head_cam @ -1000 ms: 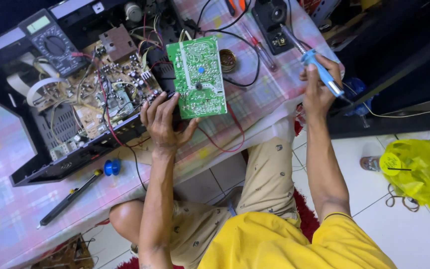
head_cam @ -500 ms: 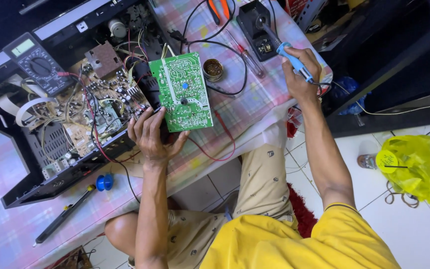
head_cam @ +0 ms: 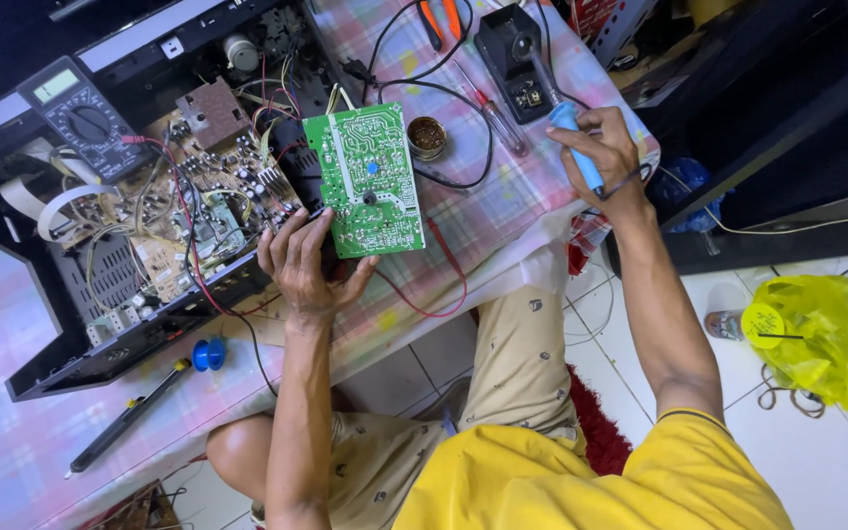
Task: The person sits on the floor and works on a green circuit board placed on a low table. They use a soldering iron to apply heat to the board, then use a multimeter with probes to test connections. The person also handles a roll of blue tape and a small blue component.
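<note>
My left hand [head_cam: 304, 265] props up a green circuit board [head_cam: 367, 179] by its lower edge, solder side facing me, over the table. The board leans beside an opened black electronics chassis [head_cam: 130, 245] full of boards and wires. My right hand [head_cam: 603, 147] grips a blue-handled soldering iron [head_cam: 569, 128], its tip pointing toward the black iron stand [head_cam: 510, 51] at the table's far right. A small round tin [head_cam: 428, 135] sits between the board and the iron.
A multimeter [head_cam: 79, 118] rests on the chassis top left. A red-handled screwdriver [head_cam: 488, 108], orange pliers [head_cam: 441, 18] and black cables lie near the stand. A desoldering pump [head_cam: 139, 407] lies at the table's near edge. A yellow plastic bag [head_cam: 821, 339] is on the tiled floor.
My right hand carried the soldering iron in toward the stand. My left hand kept hold of the green board; the view shifted slightly.
</note>
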